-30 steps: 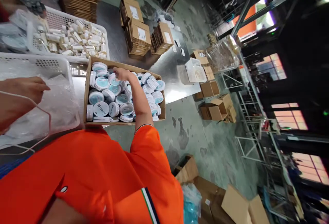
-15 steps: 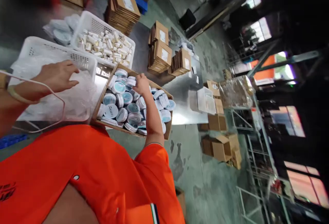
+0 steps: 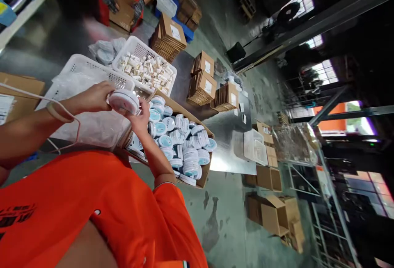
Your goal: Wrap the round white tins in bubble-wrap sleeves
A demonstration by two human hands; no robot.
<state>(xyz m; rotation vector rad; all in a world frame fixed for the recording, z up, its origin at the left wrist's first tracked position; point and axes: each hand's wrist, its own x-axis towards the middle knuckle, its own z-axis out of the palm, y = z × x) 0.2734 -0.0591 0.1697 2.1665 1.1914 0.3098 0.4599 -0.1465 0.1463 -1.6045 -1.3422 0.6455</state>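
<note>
- Both hands held one round tin [image 3: 124,101] in the air, before the wearer's torso, near the left end of the carton [image 3: 206,172].
- Left hand [image 3: 97,96]: grasped the tin by its left side, fingers bent against the rim.
- Right hand [image 3: 140,116]: grasped the opposite side, with the forearm crossing above the carton.
- Edges: the film basket [image 3: 123,81] lay below the left hand, its perforated wall just beyond the tin; the bottle basket [image 3: 140,47] stood farther off. The carton's long far wall ran obliquely down to the right.
- Room: the space between tin and torso was open; the table [image 3: 229,157] extended past the carton's right end. A cable [image 3: 75,118] looped across the left forearm.
- Axis: the tin was tilted, its broad outline stretching from hand to hand; one flat face was turned toward the wearer.
- Appearance: a shallow white disc with a rounded rim and faint pinkish marking, too blurred to read. Other tins [image 3: 191,163], some with pale blue faces, filled the carton at varied angles.
</note>
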